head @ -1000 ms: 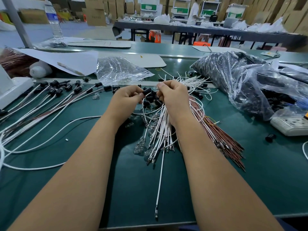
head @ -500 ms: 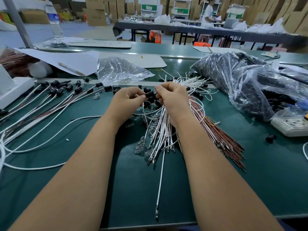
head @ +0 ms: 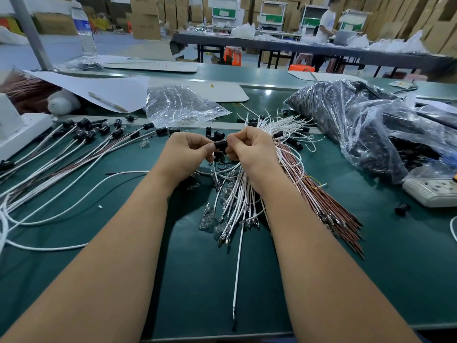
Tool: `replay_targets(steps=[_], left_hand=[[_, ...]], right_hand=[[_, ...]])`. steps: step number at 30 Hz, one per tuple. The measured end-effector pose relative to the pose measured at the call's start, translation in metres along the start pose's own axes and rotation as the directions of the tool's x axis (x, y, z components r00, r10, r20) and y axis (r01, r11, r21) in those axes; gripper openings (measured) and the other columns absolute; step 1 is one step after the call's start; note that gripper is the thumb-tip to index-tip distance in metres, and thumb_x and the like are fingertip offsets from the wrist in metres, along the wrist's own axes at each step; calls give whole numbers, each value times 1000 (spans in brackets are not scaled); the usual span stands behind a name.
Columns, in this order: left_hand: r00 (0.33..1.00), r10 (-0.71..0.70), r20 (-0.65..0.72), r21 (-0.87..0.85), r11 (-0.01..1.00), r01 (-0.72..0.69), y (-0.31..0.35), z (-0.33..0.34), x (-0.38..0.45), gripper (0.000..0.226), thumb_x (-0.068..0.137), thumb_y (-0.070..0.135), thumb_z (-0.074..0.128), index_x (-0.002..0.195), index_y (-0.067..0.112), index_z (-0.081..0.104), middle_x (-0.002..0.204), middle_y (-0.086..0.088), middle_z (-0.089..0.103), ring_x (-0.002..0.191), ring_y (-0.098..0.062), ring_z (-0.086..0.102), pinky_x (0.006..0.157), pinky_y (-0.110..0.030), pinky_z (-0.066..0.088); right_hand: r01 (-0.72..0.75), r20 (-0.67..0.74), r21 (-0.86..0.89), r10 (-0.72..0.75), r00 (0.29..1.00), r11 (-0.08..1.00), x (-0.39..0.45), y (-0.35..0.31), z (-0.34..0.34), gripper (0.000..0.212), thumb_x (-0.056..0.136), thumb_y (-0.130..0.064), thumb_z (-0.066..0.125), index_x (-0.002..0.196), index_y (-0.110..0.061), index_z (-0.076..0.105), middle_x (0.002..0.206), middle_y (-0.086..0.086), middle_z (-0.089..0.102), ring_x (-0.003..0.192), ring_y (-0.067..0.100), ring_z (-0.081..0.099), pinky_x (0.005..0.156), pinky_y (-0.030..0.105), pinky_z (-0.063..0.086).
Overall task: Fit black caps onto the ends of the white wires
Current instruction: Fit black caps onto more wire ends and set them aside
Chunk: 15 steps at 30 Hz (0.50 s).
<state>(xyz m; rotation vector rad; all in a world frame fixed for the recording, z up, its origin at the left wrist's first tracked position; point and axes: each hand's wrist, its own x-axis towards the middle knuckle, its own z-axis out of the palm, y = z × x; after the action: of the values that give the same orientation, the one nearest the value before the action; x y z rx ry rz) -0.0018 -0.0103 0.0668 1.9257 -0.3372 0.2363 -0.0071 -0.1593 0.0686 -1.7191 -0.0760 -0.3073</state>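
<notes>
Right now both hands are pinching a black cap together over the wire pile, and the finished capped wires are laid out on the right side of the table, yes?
Not quite. The head view shows the capped wires fanned out on the left side. The left hand and right hand do pinch a black cap over the wire pile.

Both hands meet mid-worktop (head: 371,268): the left hand (head: 184,154) and right hand (head: 249,151) pinch one black cap (head: 220,145) between them, above the fanned bundle of white wires (head: 237,194). Capped wires (head: 81,144) lie off to the left, a clear bag of black caps (head: 351,120) sits at right
</notes>
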Motion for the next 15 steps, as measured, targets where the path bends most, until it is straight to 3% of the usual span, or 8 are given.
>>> replay_targets(steps=[3,6,10,15], left_hand=[[1000,-10,-10,0,1000,10,0,-1,0,25,89,12,65,67,23,69,66,-3,66,68,-15,51,65,-21,39],[1000,-21,-16,-15,1000,21,-1,0,1,27,89,13,66,64,24,69,61,2,65,65,-11,50,62,-17,39],[998,-58,-26,-25,998,57,-2,0,2,29,87,16,67,60,25,70,55,7,62,55,-10,42,53,-16,35],[996,-89,8,-75,993,89,-3,-2,4,20,88,16,66,71,19,74,53,7,61,49,-6,38,54,-22,32]], right_hand=[[15,-16,-33,-16,1000,999,-1,0,3,22,92,-8,62,72,-15,58,64,2,63,63,16,58,73,44,55],[21,-34,-57,-23,999,998,-2,1,5,22,92,-9,62,72,-16,58,66,2,63,65,18,58,75,49,54],[19,-58,-44,-21,998,999,-3,0,5,19,92,-8,62,74,-14,58,66,2,62,64,17,56,71,42,54],[-13,-60,16,14,998,1000,-1,-1,4,17,93,-7,60,77,-12,58,66,1,60,61,13,54,65,31,49]])
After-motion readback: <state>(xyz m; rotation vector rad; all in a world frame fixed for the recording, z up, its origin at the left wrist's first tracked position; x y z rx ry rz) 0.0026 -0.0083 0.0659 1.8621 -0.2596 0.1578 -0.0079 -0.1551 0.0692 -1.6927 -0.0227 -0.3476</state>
